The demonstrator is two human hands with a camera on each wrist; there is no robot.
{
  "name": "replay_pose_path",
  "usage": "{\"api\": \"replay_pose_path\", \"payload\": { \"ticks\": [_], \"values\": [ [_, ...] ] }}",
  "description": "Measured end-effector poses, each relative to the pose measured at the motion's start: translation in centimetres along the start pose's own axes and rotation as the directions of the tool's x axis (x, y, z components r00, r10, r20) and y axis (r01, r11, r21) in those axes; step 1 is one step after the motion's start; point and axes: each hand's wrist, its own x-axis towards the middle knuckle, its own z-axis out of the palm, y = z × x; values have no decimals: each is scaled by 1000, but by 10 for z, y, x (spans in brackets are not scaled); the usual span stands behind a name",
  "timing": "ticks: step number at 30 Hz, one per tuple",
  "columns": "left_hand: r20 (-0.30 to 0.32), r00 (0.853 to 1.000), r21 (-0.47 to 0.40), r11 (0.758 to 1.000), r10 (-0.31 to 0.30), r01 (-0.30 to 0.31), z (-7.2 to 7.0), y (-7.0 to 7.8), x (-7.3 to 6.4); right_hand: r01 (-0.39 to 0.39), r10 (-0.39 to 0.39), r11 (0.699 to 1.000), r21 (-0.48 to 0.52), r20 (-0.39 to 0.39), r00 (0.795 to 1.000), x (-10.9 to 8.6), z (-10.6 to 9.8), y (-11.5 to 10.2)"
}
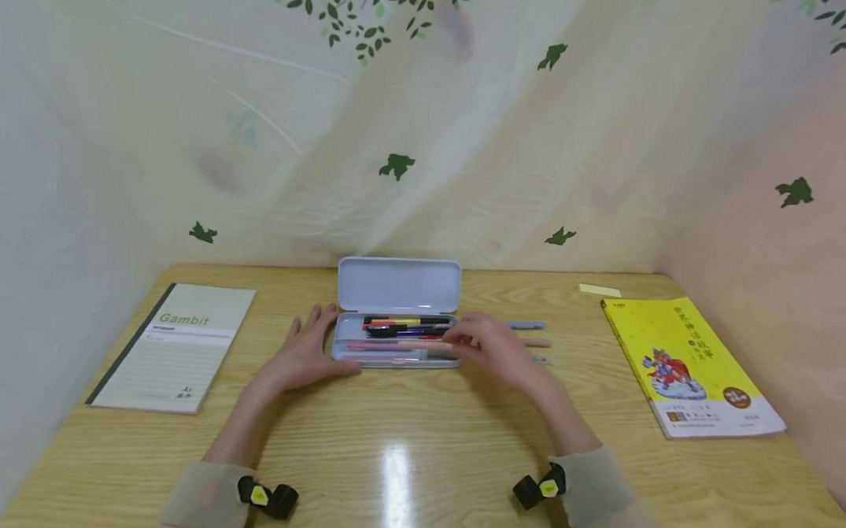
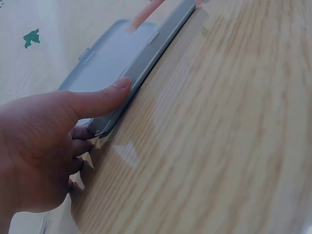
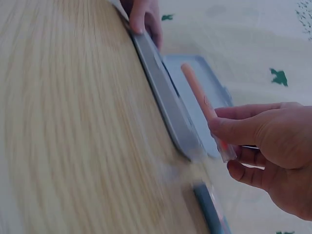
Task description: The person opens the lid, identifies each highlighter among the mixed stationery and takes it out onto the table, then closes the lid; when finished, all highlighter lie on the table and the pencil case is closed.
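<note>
An open pale blue pencil case [image 1: 349, 326] lies in the middle of the table, its lid [image 1: 398, 285] tilted back toward the curtain. Several pens [image 1: 406, 327], black, yellow and red among them, fill the tray. My left hand [image 1: 304, 355] holds the case's left end, thumb on the front wall in the left wrist view and fingers round the corner. Between thumb and fingers, my right hand [image 1: 496, 347] pinches a peach-coloured pen [image 3: 197, 90] above the tray's right part. In the right wrist view its far end points toward my left hand.
Right of the case lie a few more pens [image 1: 530, 325], partly behind my right hand. A Gambit notebook [image 1: 178, 356] lies at the left, a yellow book [image 1: 688, 362] at the right. Near the back edge is a small pale yellow strip [image 1: 599, 290]. A patterned curtain [image 1: 469, 179] surrounds the table.
</note>
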Motion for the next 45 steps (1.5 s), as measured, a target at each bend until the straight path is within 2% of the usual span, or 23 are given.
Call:
{"api": "replay_pose_path", "payload": {
  "ticks": [6,12,20,31,45],
  "values": [
    [6,1000,7,1000,-1,1,0,0,0,-45,46,998,32,-27,999,-24,-14,28],
    [-2,1000,8,1000,1,-1,0,-2,0,-77,79,996,43,-44,996,-42,-26,45],
    [-5,1000,8,1000,3,-3,-1,-1,1,-81,80,996,43,19,997,-63,-42,67],
    [-5,1000,10,1000,8,-8,-1,-3,1,-36,34,999,38,66,997,-71,-50,74],
    [-9,1000,4,1000,6,-6,-1,-1,0,-102,98,994,22,138,986,-73,-51,75]
  ]
}}
